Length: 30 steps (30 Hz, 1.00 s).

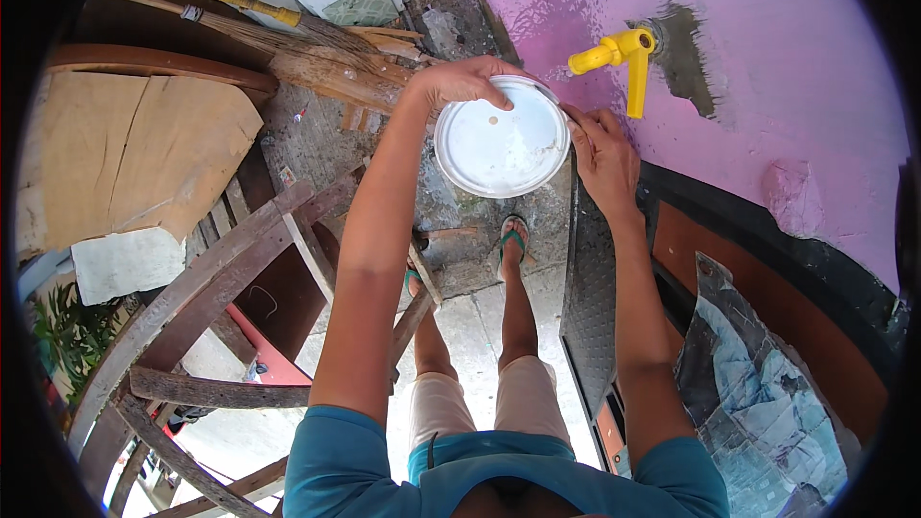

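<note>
Scene: a person is standing on a concrete floor (pixel 480 326) beside a pink wall (pixel 767 67), looking down at both outstretched arms.
Left hand: the left hand (pixel 460 80) is curling over the far rim of a round white lid (pixel 501 149), fingers wrapped down on its upper edge and gripping it.
Right hand: the right hand (pixel 602 149) is pinching the lid's right edge, fingers closed on the rim.
Lid: the white lid is being held level in the air between the two hands, above the person's sandalled feet (pixel 511 242) and just left of the wall.
Tap: a yellow plastic tap (pixel 619 56) is sticking out of the pink wall, just above and to the right of the lid, apart from both hands.
Left side: a weathered wooden wheel frame (pixel 221 326) is leaning near the person's left arm, with a broom (pixel 278 29) and plywood boards (pixel 134 153) lying beyond it.
Right side: a dark metal sheet (pixel 587 307) is standing along the wall's base under the right forearm.
</note>
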Motion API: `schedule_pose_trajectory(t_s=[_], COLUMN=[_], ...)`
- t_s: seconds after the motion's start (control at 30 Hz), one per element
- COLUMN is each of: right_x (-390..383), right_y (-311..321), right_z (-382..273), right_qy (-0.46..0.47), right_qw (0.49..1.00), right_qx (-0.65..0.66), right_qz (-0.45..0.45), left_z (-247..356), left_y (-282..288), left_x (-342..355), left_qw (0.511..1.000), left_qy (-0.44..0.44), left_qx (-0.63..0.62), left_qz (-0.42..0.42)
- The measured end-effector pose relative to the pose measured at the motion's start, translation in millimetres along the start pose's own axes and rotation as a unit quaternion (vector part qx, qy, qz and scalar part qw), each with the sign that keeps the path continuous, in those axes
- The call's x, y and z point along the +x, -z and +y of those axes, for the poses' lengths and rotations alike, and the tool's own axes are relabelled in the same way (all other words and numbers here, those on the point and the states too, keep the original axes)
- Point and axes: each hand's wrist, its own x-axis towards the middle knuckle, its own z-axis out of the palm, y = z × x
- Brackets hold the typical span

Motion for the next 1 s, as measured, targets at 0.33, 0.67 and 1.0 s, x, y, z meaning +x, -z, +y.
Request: schedule_pose_trajectory(t_s=[0.33,0.67,1.0], right_x=[-22.8,-23.2,-38.3], right_y=[-24.8,-45.6,-27.1], right_z=[-0.7,7.6,-40.5], right_qy=[-0.016,-0.023,0.078], right_qw=[0.985,0.99,0.967], right_qx=[0.163,0.09,0.166], right_qz=[0.053,0.11,0.179], left_z=[-11.8,-44.4,-140.3], left_y=[3.4,6.6,4.0], left_x=[-15.0,-35.8,-59.4], left_qw=[0.983,0.966,0.721], left_qy=[0.002,0.002,-0.267], left_qx=[0.127,0.101,-0.522], left_qz=[0.131,0.239,0.369])
